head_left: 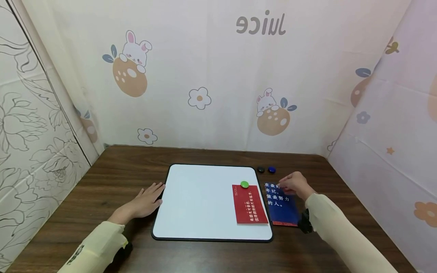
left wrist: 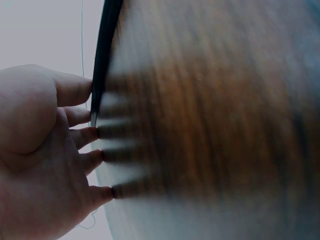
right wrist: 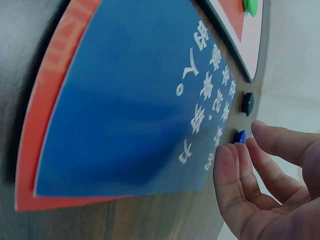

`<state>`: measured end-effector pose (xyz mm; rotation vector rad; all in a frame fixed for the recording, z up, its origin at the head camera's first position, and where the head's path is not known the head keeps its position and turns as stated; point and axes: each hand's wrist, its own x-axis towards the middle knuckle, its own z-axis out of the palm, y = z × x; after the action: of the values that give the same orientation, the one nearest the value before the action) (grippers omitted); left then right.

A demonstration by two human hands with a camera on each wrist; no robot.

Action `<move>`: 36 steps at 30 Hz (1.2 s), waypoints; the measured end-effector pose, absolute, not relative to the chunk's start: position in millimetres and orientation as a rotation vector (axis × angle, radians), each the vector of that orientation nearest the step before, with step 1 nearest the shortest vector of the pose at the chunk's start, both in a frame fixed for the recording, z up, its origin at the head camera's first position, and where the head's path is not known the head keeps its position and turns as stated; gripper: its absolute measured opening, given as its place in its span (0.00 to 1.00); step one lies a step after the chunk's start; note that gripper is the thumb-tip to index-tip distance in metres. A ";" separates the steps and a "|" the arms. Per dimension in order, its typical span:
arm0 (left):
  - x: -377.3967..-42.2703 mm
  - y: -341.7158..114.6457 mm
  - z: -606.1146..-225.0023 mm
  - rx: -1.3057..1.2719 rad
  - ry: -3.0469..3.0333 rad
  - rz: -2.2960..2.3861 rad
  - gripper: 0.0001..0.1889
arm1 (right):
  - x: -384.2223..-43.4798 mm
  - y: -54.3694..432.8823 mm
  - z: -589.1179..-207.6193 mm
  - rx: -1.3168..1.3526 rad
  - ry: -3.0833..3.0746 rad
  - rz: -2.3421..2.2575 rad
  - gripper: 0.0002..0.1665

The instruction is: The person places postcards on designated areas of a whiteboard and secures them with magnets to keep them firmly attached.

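A whiteboard [head_left: 194, 201] with a black rim lies flat on the table. My left hand [head_left: 145, 201] rests at its left side, fingers spread; in the left wrist view the thumb and fingertips touch the dark rim [left wrist: 104, 45]. On the board's right side is a red card [head_left: 247, 208] with white writing, a round green magnet [head_left: 244, 184] at its top. Right of the board lies a blue card [head_left: 283, 214], with a red one [right wrist: 45, 75] showing beneath it. My right hand [head_left: 296, 184] hovers near the blue card's upper edge, fingers loosely bent, holding nothing visible.
Behind the cards, near the board's top right corner, sit a black magnet [head_left: 261, 169] and a blue magnet [head_left: 271, 169]. The brown wooden table [head_left: 136, 163] reaches back to a printed curtain [head_left: 211, 125]. More curtain hangs at both sides.
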<state>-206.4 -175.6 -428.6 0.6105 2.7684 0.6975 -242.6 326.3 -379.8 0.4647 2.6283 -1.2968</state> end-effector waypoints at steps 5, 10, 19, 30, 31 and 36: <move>-206.4 -175.5 -428.6 0.612 2.772 0.697 0.28 | -239.5 336.0 -382.1 0.476 2.643 -1.287 0.12; -206.6 -175.5 -428.8 0.615 2.772 0.697 0.28 | -238.0 344.1 -385.2 0.518 2.650 -1.280 0.13; -206.4 -175.3 -429.1 0.615 2.763 0.703 0.29 | -233.8 349.3 -390.7 0.593 2.659 -1.240 0.14; -206.3 -175.9 -427.8 0.616 2.767 0.688 0.29 | -227.8 348.2 -389.0 0.595 2.651 -1.133 0.20; -206.3 -176.1 -427.7 0.617 2.766 0.689 0.29 | -228.2 348.2 -389.5 0.595 2.651 -1.124 0.20; -206.7 -176.5 -428.1 0.623 2.766 0.687 0.29 | -230.7 347.2 -392.9 0.631 2.658 -1.088 0.20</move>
<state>-206.7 -176.5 -428.1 0.6233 2.7660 0.6874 -230.7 347.2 -392.9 0.6311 2.6584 -1.0879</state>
